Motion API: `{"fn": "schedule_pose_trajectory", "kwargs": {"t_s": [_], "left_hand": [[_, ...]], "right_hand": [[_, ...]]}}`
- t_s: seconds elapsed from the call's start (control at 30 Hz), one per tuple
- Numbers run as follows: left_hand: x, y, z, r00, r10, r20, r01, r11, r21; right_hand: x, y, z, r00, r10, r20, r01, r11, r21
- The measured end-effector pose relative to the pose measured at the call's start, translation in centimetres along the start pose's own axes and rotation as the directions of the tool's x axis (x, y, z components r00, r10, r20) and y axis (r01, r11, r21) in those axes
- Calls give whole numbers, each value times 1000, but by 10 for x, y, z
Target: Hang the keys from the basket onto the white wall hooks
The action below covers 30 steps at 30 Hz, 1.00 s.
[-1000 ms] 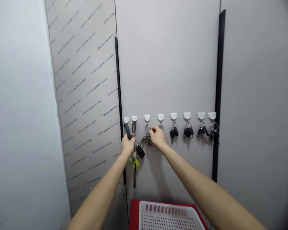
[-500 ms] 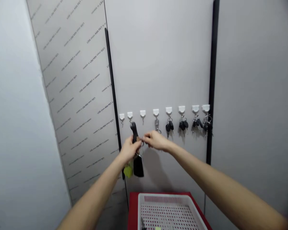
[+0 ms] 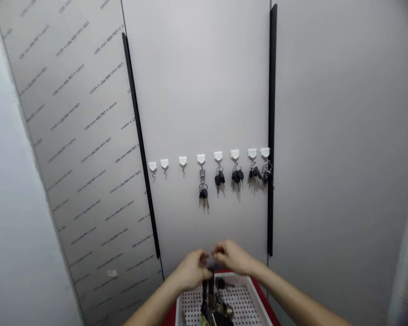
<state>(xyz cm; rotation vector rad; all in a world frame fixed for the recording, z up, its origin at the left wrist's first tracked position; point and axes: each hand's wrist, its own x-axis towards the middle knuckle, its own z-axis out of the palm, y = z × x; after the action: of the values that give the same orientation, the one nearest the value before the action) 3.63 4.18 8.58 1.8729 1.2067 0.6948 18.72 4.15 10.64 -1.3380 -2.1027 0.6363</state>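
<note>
Low over the white basket [image 3: 256,299], my left hand [image 3: 192,270] is closed on the top of a bunch of keys [image 3: 211,299] with dark straps or fobs. The bunch hangs down in front of the basket's floor, and motion blurs it. Just to the right, my right hand [image 3: 236,257] has its fingers curled together close to my left fingertips. Whatever it pinches is too blurred to make out. Above both hands, a key ring with several dark-headed keys [image 3: 203,194] hangs by a clip from a white hook [image 3: 201,159].
More key bunches [image 3: 237,175] hang on hooks farther right. Three hooks at the left, one of them a white hook [image 3: 182,161], carry no keys. Black vertical handles [image 3: 141,145] flank the pale panel. A red surface [image 3: 263,294] lies under the basket.
Both hands have come down from the hooks to above the basket, bringing the key bunch along. The second hook from the left now hangs bare. The view has shifted right.
</note>
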Motion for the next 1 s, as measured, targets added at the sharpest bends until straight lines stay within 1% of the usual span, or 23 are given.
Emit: {"fn": "schedule_pose_trajectory", "kwargs": {"t_s": [0.03, 0.07, 0.1, 0.13, 0.17, 0.2, 0.23, 0.27, 0.33, 0.4, 0.43, 0.5, 0.57, 0.63, 0.67, 0.7, 0.77, 0.8, 0.83, 0.9, 0.93, 0.97, 1.0], "left_hand": [[6, 10, -8, 999, 14, -49, -14, 1000, -15], [14, 23, -18, 992, 34, -119, -39, 998, -44], [22, 36, -26, 976, 58, -209, -74, 995, -70], [31, 50, -34, 945, 75, -319, -109, 990, -88], [41, 63, -41, 906, 91, -414, -139, 986, -89], [50, 75, -45, 864, 104, -493, -162, 984, -76], [59, 86, -48, 829, 121, -545, -178, 983, -52], [68, 95, -48, 802, 140, -580, -184, 983, -17], [81, 109, -47, 782, 155, -604, -154, 987, 54], [88, 120, -47, 785, 151, -600, -120, 989, 91], [89, 126, -48, 790, 155, -593, -127, 988, 90], [86, 142, -57, 784, 203, -587, -215, 975, 50], [79, 162, -70, 752, 262, -605, -351, 936, -31], [68, 179, -81, 724, 280, -631, -450, 884, -124], [64, 185, -85, 729, 283, -623, -470, 869, -156], [60, 188, -88, 749, 289, -596, -470, 866, -170], [56, 188, -88, 795, 309, -522, -434, 891, -134], [55, 185, -87, 810, 312, -497, -409, 907, -98], [56, 182, -86, 814, 308, -492, -387, 920, -65], [58, 176, -83, 811, 285, -511, -354, 934, -41], [58, 174, -83, 820, 272, -503, -339, 940, -46], [59, 173, -82, 840, 265, -473, -326, 944, -50], [58, 171, -81, 865, 270, -424, -318, 947, -46]], "right_hand": [[4, -5, -15, 989, -14, -147, 17, 1000, 22], [9, -12, -31, 951, -10, -311, 25, 999, 45], [16, -18, -47, 889, 2, -459, 24, 998, 51], [22, -24, -61, 819, 1, -574, 23, 999, 35], [29, -30, -73, 755, -10, -656, 16, 1000, 2], [36, -35, -82, 704, -34, -709, 7, 999, -41], [43, -38, -88, 672, -59, -739, -7, 996, -86], [49, -41, -92, 655, -72, -752, -30, 992, -121], [59, -44, -93, 655, -59, -753, -91, 984, -156], [65, -46, -94, 663, -12, -749, -144, 979, -144], [66, -48, -95, 663, 2, -748, -151, 980, -131], [67, -55, -103, 657, -11, -754, -110, 988, -111], [65, -66, -115, 642, -63, -764, -36, 993, -112], [62, -76, -127, 627, -112, -771, 18, 991, -129], [61, -80, -132, 632, -133, -763, 34, 989, -145], [60, -83, -137, 650, -153, -744, 46, 986, -162], [60, -85, -145, 705, -164, -690, 51, 982, -181], [61, -84, -149, 724, -150, -673, 40, 984, -176], [63, -84, -152, 731, -128, -671, 22, 986, -164], [65, -85, -159, 713, -95, -694, -12, 989, -148], [66, -86, -163, 703, -99, -704, -20, 987, -158], [66, -88, -166, 706, -114, -699, -21, 983, -182], [65, -90, -168, 725, -136, -675, -14, 977, -212]]}}
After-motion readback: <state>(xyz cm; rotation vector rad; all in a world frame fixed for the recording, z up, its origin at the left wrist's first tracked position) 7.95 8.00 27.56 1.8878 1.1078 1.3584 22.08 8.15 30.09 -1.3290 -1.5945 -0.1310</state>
